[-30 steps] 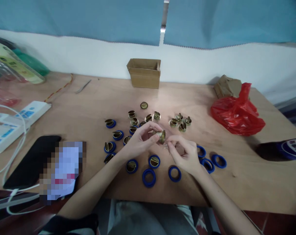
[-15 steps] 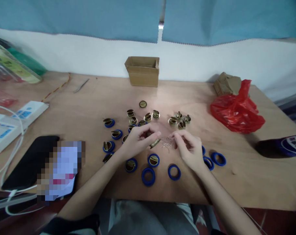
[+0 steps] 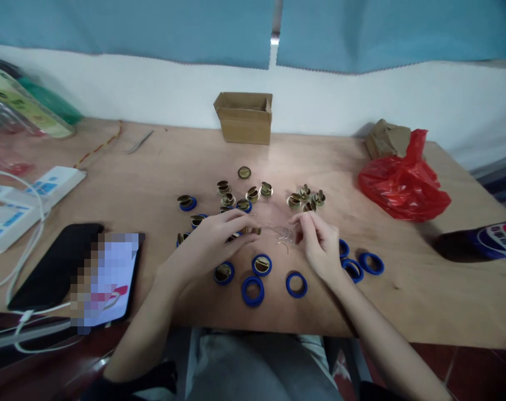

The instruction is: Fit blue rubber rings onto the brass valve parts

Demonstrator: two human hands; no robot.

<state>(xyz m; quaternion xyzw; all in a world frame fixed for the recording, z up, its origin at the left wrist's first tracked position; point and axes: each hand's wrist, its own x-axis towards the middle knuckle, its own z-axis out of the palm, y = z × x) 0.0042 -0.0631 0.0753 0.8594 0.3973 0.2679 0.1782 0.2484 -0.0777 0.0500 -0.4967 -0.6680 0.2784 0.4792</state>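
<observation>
My left hand (image 3: 213,236) reaches over the middle of the table, its thumb and fingers closed around a round brass fitting (image 3: 253,230), most of which they hide. To its right, the fingertips of my right hand (image 3: 320,242) are pinched together; whatever is between them is too small to make out. Thin wire rings (image 3: 283,234) lie between the two hands. Brass fittings with raised flaps (image 3: 266,189) stand beyond my hands. Some fittings sit in blue rings (image 3: 262,264), partly covered by my left hand. Bare blue rings (image 3: 296,284) lie nearer me and to the right.
An open cardboard box (image 3: 247,125) stands by the wall. At right are a red plastic bag (image 3: 403,186) and a dark drink bottle (image 3: 478,242). Phones (image 3: 54,267), a white power strip (image 3: 48,192) and cables occupy the left. Tweezers (image 3: 140,142) lie farther back.
My left hand has shifted left and turned with the brass fitting, its fingers now straighter. My right hand stays by the wire rings. The whole view has shifted slightly.
</observation>
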